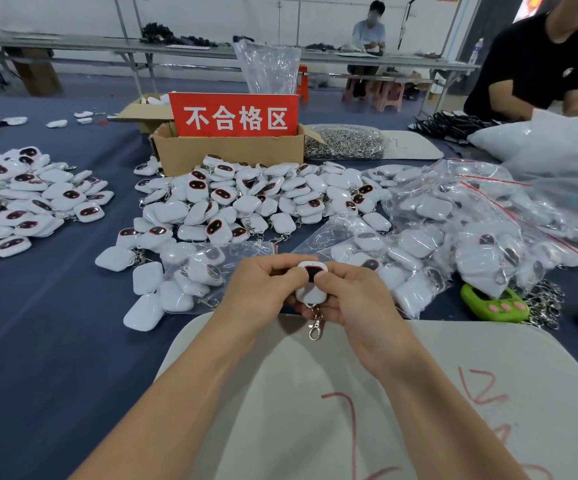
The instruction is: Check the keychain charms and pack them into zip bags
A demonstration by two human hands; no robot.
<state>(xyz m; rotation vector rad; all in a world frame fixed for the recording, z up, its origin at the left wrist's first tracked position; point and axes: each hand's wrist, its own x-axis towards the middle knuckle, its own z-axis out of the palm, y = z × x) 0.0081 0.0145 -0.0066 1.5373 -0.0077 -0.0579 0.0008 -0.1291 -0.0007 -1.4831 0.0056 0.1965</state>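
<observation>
Both hands hold one white keychain charm with a dark, red-rimmed face above the near edge of a white board. My left hand pinches its left side; my right hand grips its right side with the thumb on the face. A metal clasp hangs below it. A big heap of loose charms lies just beyond. A partly filled zip bag lies left of my hands, and filled zip bags pile up to the right.
A cardboard box with a red sign stands behind the heap, beside a pile of metal rings. Another charm heap lies far left. A green charm sits right. A person in black works at the far right.
</observation>
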